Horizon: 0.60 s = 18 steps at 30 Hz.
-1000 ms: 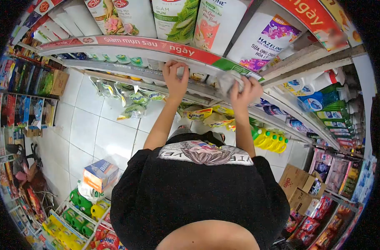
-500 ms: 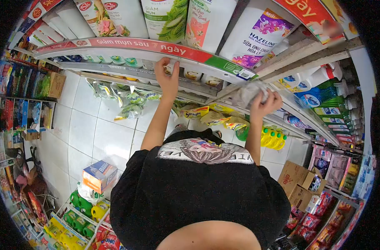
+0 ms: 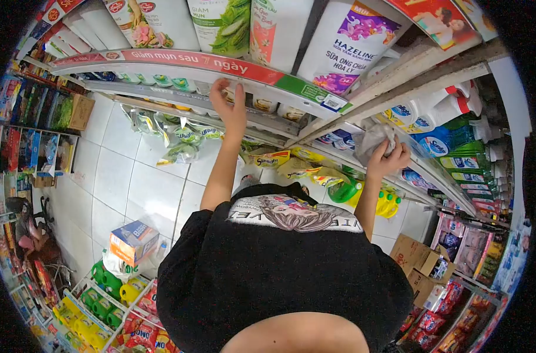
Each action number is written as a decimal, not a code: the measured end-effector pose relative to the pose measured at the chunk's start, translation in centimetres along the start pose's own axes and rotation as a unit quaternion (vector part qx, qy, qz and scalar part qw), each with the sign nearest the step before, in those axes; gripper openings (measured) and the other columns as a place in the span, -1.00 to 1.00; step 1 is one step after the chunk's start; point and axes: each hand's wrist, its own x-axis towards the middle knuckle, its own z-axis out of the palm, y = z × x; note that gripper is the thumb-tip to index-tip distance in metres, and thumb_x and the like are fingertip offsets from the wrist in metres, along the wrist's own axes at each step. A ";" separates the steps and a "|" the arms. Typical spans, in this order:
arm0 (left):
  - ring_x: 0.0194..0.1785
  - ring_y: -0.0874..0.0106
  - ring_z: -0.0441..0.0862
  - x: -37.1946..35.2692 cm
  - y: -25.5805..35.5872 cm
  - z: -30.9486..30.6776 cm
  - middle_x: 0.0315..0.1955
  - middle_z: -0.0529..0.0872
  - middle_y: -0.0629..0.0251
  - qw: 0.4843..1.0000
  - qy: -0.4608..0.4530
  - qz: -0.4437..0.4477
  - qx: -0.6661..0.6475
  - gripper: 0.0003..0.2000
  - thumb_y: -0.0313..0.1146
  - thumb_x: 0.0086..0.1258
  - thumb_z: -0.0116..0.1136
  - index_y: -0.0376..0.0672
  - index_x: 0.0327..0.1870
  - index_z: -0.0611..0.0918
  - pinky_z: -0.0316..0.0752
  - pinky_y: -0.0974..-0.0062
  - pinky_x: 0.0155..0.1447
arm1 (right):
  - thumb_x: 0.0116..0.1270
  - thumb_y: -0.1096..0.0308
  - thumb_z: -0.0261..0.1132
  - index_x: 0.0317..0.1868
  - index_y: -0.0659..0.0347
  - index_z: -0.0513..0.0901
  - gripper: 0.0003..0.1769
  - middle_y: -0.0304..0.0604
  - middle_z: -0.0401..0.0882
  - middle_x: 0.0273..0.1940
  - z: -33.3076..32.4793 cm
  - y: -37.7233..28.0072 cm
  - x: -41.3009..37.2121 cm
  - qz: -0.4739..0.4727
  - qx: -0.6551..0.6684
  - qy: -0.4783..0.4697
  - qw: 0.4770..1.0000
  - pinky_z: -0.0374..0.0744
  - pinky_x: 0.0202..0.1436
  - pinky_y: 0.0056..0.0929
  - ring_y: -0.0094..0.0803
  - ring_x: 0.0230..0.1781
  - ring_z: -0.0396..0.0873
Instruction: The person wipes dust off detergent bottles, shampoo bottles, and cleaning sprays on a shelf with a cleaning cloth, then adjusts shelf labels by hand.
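Note:
Bunched in my right hand [image 3: 389, 157] is a crumpled grey cloth [image 3: 373, 140], pressed along the edge of the shelf on the right, near the spray bottles [image 3: 447, 115]. My left hand [image 3: 228, 105] is raised at the front of the middle shelf, just under the red price strip [image 3: 188, 61]. Its thumb and fingers are apart, with nothing between them. Above the strip stand several body wash bottles, among them a white and purple Hazeline bottle [image 3: 345, 50]. Behind my left hand, small containers [image 3: 264, 105] sit on the lower shelf.
Sunlight pouches [image 3: 268, 159] hang or lie low along the shelf front. Yellow bottles [image 3: 388, 203] stand on the floor to the right, beyond my forearm. An open cardboard box [image 3: 418, 259] is at the lower right. A blue and orange box [image 3: 132, 242] sits behind me on the left.
My right hand has moved right along the shelf edge with the grey cloth. My left hand stays by the red strip, and the view has shifted slightly.

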 end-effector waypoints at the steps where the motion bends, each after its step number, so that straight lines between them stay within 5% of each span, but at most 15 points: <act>1: -0.20 0.38 0.27 -0.1 -0.1 0.1 -0.33 0.36 0.24 1.000 0.004 -0.004 -0.007 -0.72 -0.41 0.04 0.09 -0.26 -0.24 0.36 0.14 0.48 -0.10 | -0.08 0.35 0.18 -0.33 0.21 0.48 -0.76 -0.06 0.29 -0.28 0.2 0.1 -0.1 0.000 0.012 -0.006 1.000 0.17 -0.18 -0.27 -0.18 -0.24 0.22; 6: -0.23 0.41 0.24 -0.1 0.1 0.5 -0.35 0.34 0.25 1.000 0.016 -0.018 -0.008 -0.73 -0.39 0.07 0.05 -0.27 -0.22 0.35 0.13 0.51 -0.11 | -0.09 0.35 0.19 -0.35 0.19 0.48 -0.78 -0.10 0.30 -0.30 0.8 0.6 0.0 -0.004 0.058 -0.032 0.998 0.16 -0.20 -0.32 -0.21 -0.27 0.24; 8: -0.26 0.57 0.28 0.1 0.0 0.6 -0.34 0.35 0.37 0.999 0.031 -0.013 0.010 -0.80 -0.39 0.13 -0.02 -0.20 -0.24 0.36 0.21 0.62 -0.25 | -0.09 0.35 0.19 -0.36 0.19 0.48 -0.78 -0.11 0.31 -0.30 1.0 0.7 0.2 -0.016 0.081 -0.036 0.996 0.16 -0.20 -0.32 -0.21 -0.26 0.24; 15: -0.26 0.44 0.23 0.1 0.4 1.1 -0.42 0.35 0.28 0.997 0.056 -0.027 -0.039 -0.83 -0.37 0.11 -0.01 -0.24 -0.33 0.37 0.13 0.56 -0.18 | -0.12 0.35 0.21 -0.35 0.15 0.48 -0.76 -0.13 0.32 -0.29 0.9 1.1 -0.6 -0.030 0.116 -0.070 0.990 0.13 -0.17 -0.33 -0.24 -0.25 0.23; 18: -0.25 0.44 0.23 -0.5 0.3 1.5 -0.39 0.34 0.28 0.988 0.042 0.084 0.124 -0.83 -0.37 0.12 -0.02 -0.23 -0.34 0.36 0.13 0.55 -0.19 | -0.12 0.33 0.21 -0.34 0.12 0.49 -0.75 -0.15 0.32 -0.29 1.2 1.7 -0.8 -0.051 0.093 -0.086 0.991 0.13 -0.17 -0.32 -0.25 -0.24 0.23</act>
